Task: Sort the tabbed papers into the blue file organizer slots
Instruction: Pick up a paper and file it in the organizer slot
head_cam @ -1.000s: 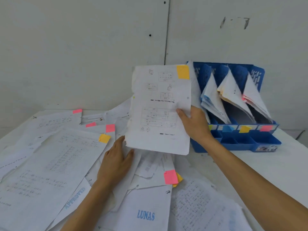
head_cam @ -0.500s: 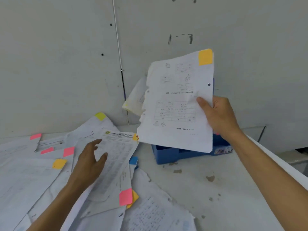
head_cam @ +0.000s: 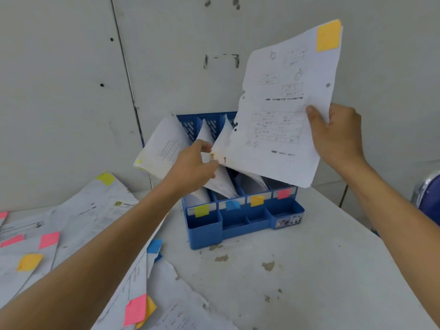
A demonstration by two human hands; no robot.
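Observation:
My right hand (head_cam: 338, 136) grips a white printed sheet (head_cam: 283, 110) with an orange tab (head_cam: 328, 35) at its top right corner, held up over the right side of the blue file organizer (head_cam: 204, 225). The organizer's slots carry yellow (head_cam: 202, 210), blue (head_cam: 232, 205), orange (head_cam: 257, 200) and pink (head_cam: 284, 193) labels on the front. My left hand (head_cam: 192, 167) reaches into the organizer and pinches the edge of the filed papers (head_cam: 221, 179) in a middle slot, next to the held sheet's lower left corner.
A loose pile of tabbed papers (head_cam: 78, 225) covers the table's left side, with pink (head_cam: 48, 239), orange (head_cam: 29, 262), yellow (head_cam: 106, 178) and blue (head_cam: 154, 245) tabs. The white table top (head_cam: 297, 270) is stained. A grey wall stands behind; a blue chair edge (head_cam: 428, 196) shows at far right.
My right hand lifted the orange-tabbed sheet up and to the right over the organizer. My left hand left the paper pile and reached to the filed papers in the organizer.

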